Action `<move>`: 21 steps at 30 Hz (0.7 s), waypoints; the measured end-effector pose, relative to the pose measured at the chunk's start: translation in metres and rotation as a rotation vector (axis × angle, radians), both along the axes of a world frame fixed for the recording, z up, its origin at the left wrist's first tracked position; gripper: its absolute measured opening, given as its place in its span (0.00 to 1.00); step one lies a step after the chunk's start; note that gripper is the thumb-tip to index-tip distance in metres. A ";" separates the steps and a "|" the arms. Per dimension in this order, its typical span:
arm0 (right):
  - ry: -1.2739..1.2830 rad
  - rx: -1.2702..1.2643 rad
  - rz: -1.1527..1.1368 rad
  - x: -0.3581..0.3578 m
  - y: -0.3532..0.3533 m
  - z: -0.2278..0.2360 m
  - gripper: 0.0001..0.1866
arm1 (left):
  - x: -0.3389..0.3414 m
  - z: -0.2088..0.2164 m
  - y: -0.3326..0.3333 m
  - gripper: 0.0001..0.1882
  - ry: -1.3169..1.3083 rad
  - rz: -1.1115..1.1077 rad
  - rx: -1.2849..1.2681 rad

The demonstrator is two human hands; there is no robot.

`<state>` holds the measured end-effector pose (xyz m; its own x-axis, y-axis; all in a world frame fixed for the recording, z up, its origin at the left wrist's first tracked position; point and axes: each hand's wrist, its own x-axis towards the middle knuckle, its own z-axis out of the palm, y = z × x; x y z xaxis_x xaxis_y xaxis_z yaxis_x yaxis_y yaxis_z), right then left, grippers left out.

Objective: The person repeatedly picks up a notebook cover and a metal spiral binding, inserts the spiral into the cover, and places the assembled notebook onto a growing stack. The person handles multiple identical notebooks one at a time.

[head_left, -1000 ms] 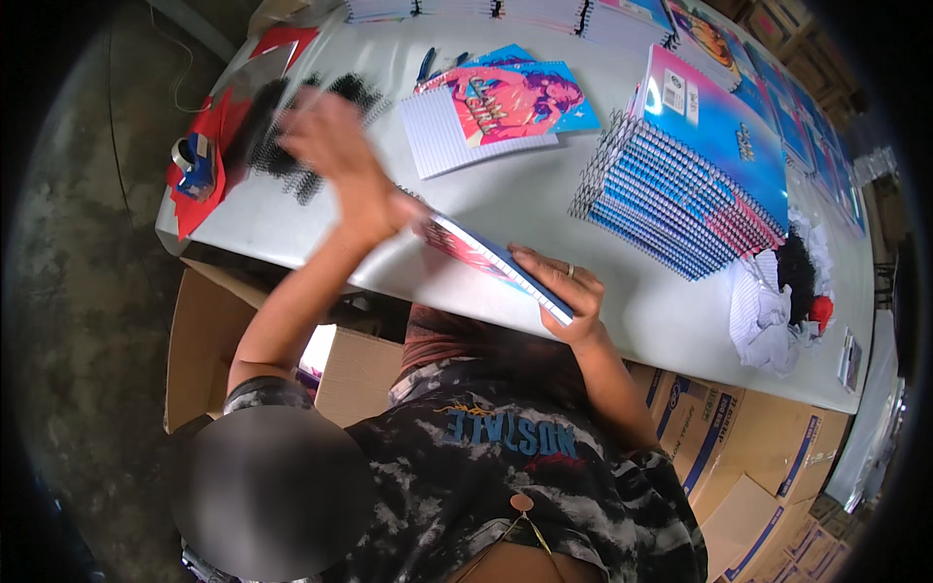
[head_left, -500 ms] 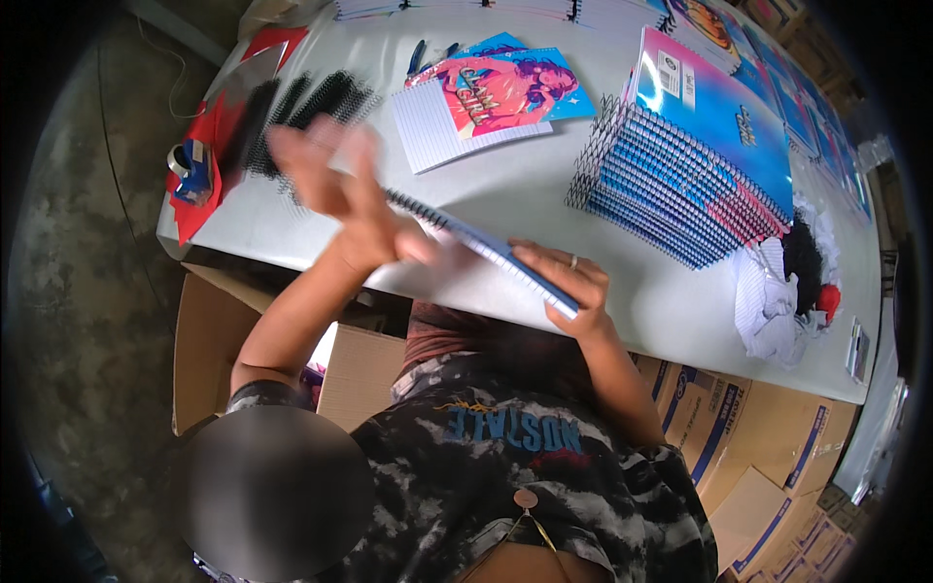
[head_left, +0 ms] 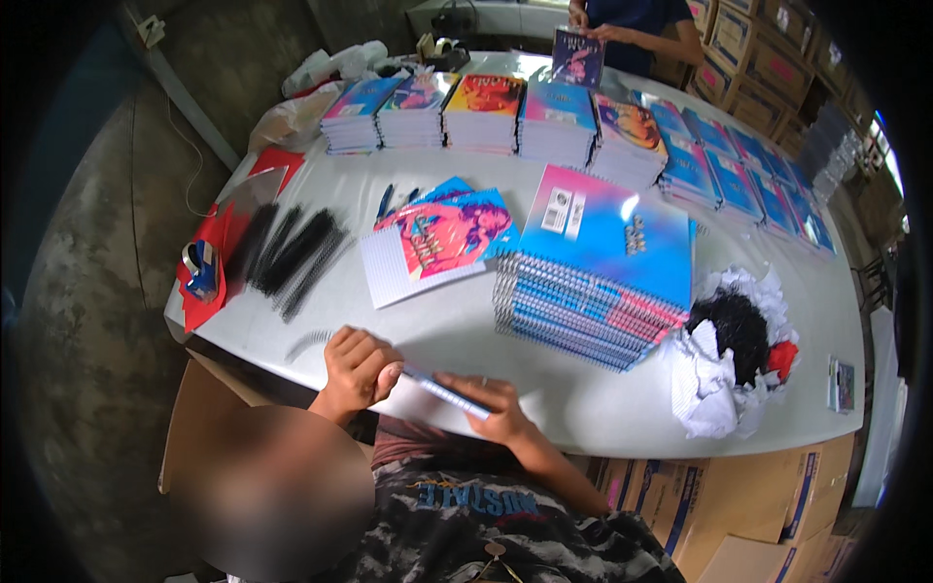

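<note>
My right hand (head_left: 491,400) grips a thin notebook (head_left: 445,391), held nearly edge-on at the table's front edge. At the notebook's left end, my left hand (head_left: 358,367) is closed in a fist on a black spiral coil (head_left: 309,342), whose loose end curves out to the left. The fingers hide where coil and pages meet. Just beyond lie a lined page block and pink-and-blue covers (head_left: 442,233). To the right stands a tall stack of spiral notebooks (head_left: 603,257) with pink-and-blue covers.
Several black coils (head_left: 296,257) lie at left, beside a blue tape dispenser (head_left: 201,272) on red sheets. Crumpled paper (head_left: 705,379) sits at right. Notebook piles (head_left: 559,121) line the back, where another person's hands (head_left: 607,34) hold a notebook. Cardboard boxes (head_left: 748,486) stand below.
My left hand, blurred and spread before, is now closed by the notebook's end. The view has tilted up, bringing the back piles and the other person into sight.
</note>
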<state>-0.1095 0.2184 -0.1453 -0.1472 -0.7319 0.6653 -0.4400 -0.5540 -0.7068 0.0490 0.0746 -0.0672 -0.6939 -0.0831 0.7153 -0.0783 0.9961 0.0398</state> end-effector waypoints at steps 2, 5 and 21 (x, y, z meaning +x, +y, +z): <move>-0.025 0.028 0.080 0.002 0.003 -0.005 0.22 | 0.002 0.000 0.007 0.12 -0.056 0.086 -0.046; -0.186 0.134 0.201 0.002 0.008 0.008 0.18 | -0.005 0.000 0.013 0.13 0.032 0.138 -0.055; -0.085 0.168 0.247 -0.018 -0.003 0.007 0.25 | -0.018 0.012 0.020 0.11 -0.002 0.244 0.097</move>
